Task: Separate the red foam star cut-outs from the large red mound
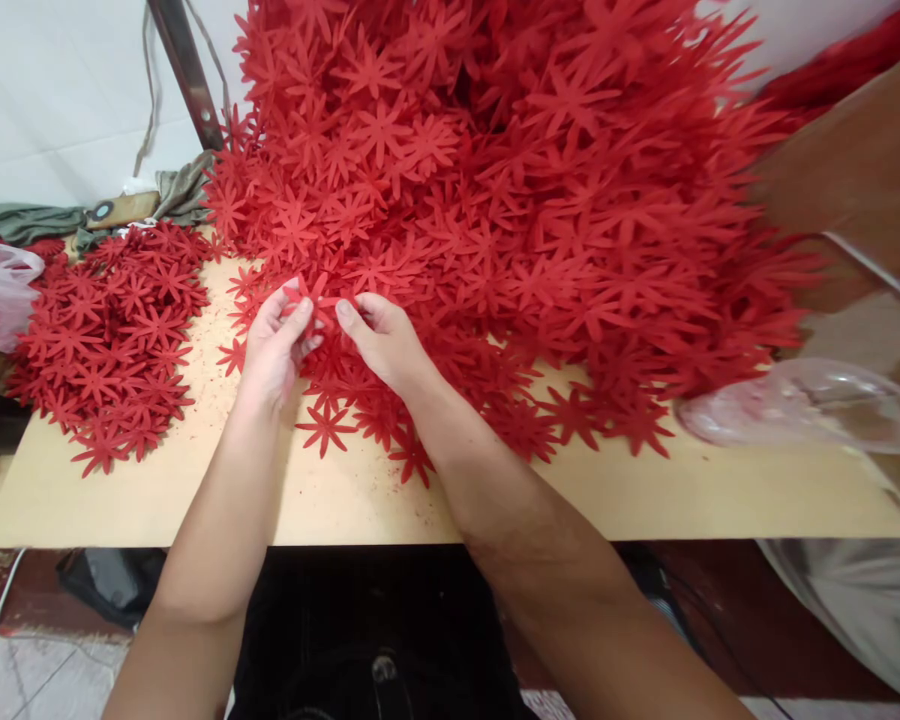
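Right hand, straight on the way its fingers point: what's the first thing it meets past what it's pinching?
Likely the left hand: it faces the right hand across the red cutout at their fingertips. One view only, so depth is unclear.

there is room to pass along the bare front of the table (690, 505) outside either forearm (221, 490), but the tall red flower heap (495, 220) bars the back, a smaller pile (112, 340) blocks the left and a clear plastic container (727, 410) hems the right.
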`<state>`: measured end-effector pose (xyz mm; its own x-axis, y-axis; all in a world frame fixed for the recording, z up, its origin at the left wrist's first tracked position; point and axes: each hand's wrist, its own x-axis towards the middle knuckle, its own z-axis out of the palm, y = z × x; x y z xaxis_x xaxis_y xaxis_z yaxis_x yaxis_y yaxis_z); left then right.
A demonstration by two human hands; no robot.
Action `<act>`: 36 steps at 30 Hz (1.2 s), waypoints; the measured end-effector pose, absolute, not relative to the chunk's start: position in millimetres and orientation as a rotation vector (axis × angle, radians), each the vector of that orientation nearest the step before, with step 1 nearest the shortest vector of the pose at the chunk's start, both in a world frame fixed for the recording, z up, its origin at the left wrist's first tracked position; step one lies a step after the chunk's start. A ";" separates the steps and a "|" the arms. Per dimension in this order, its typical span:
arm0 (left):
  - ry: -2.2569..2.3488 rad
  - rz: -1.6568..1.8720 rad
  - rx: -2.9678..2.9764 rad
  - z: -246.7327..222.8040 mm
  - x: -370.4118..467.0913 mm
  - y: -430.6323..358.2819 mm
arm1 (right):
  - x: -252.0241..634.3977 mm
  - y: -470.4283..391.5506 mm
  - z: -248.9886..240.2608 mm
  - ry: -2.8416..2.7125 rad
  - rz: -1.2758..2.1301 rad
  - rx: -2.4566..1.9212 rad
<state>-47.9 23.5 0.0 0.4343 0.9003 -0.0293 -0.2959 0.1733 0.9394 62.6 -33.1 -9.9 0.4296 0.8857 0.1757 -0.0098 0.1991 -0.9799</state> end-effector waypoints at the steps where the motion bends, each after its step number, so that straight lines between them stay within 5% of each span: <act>1: 0.699 0.975 1.095 -1.3 -47.4 24.2 | 61.6 -32.9 -10.1 -0.931 0.792 -1.171; 18: 0.726 1.012 1.583 -13.2 -39.2 18.7 | 66.5 -31.6 -15.8 -0.833 0.836 -1.058; 36: 0.695 1.022 1.378 -8.3 -37.6 11.9 | 66.3 -34.3 -10.9 -0.757 0.816 -1.127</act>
<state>-37.6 11.9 -8.3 0.4311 0.8873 0.1638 -0.1736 -0.0966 0.9801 66.3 -34.3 -10.9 0.4994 0.8598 0.1068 -0.1707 0.2185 -0.9608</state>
